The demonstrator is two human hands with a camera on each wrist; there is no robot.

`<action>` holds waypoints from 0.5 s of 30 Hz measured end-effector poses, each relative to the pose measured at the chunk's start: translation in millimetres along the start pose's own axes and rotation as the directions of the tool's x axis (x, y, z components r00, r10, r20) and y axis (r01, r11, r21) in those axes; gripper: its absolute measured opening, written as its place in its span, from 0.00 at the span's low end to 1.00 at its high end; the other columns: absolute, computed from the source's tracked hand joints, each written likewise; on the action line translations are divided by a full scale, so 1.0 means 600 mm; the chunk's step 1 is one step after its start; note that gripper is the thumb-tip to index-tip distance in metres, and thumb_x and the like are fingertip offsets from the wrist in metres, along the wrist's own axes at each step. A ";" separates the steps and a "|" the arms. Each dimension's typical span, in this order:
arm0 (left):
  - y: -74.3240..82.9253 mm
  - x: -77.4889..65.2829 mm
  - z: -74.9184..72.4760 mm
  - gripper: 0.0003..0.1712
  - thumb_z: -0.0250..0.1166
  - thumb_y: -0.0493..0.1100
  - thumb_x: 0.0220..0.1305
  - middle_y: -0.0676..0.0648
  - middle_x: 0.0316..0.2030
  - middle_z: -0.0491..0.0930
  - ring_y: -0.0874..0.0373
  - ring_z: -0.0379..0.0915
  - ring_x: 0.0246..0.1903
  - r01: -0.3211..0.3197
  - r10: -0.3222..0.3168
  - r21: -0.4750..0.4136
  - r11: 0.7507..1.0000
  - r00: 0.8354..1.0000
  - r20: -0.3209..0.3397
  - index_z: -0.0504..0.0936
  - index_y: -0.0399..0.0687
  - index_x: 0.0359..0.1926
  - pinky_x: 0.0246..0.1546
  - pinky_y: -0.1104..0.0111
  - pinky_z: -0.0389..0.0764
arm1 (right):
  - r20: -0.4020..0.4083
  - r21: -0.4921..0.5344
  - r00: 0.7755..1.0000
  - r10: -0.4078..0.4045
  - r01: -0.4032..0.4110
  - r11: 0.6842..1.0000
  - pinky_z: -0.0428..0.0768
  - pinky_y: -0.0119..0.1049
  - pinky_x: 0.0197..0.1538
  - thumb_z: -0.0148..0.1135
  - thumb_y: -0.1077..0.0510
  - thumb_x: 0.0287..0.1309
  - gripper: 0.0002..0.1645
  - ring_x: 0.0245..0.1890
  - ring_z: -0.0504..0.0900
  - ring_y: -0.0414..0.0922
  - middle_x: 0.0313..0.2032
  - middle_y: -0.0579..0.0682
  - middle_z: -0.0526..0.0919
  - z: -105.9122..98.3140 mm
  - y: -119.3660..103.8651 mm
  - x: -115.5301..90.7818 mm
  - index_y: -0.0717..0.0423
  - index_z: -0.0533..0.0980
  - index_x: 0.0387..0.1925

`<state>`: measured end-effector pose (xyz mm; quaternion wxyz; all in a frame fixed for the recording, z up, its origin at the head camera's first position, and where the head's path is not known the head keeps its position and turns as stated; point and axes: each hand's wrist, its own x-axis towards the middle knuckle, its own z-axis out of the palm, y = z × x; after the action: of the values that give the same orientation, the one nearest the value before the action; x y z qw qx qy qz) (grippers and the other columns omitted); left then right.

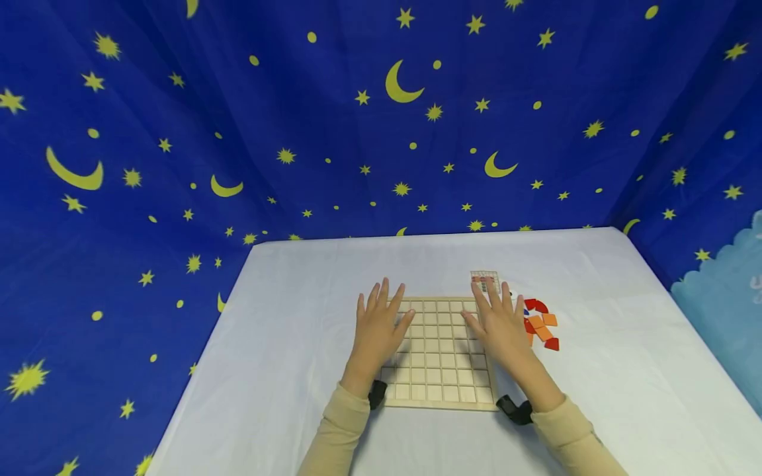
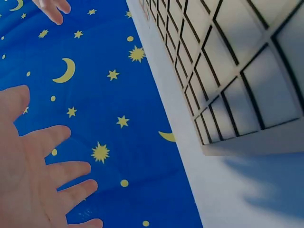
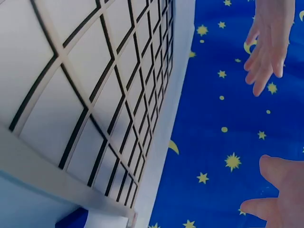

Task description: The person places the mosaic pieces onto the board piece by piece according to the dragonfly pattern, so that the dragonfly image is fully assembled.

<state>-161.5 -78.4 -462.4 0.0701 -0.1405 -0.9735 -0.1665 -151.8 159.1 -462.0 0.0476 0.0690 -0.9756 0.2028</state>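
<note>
A pale wooden board (image 1: 440, 344), divided by thin strips into a grid of square cells, lies flat on the white table. Above its left edge is my left hand (image 1: 377, 334), fingers straight and spread. My right hand (image 1: 501, 330) hovers likewise over the board's right edge. Both palms face down and hold nothing. In the left wrist view the left hand's fingers (image 2: 71, 173) stand apart from the board; the right wrist view shows the same for the right hand (image 3: 289, 190). Shadows of the hands fall across the cells.
Right of the board lies a loose pile of red pieces (image 1: 552, 344), orange pieces (image 1: 543, 332) and a bit of blue, partly behind the right hand. A small printed grid card (image 1: 483, 274) lies beyond the right fingertips. A blue star-patterned curtain (image 1: 333, 119) encloses the table (image 1: 286, 317).
</note>
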 end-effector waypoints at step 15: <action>-0.050 -0.045 0.010 0.29 0.57 0.54 0.66 0.36 0.57 0.76 0.41 0.72 0.57 0.065 -0.068 -0.042 0.997 0.996 -0.063 0.72 0.42 0.62 0.58 0.49 0.73 | -0.056 -0.046 0.998 0.031 -0.034 0.998 0.55 0.69 0.65 0.56 0.46 0.63 0.39 0.65 0.60 0.70 0.65 0.72 0.63 -0.004 0.060 0.000 0.65 0.60 0.67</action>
<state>-145.1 -110.3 -482.2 0.0933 -0.1039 -0.9713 -0.1927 -157.4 192.4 -473.9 0.0728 0.0465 -0.9794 0.1825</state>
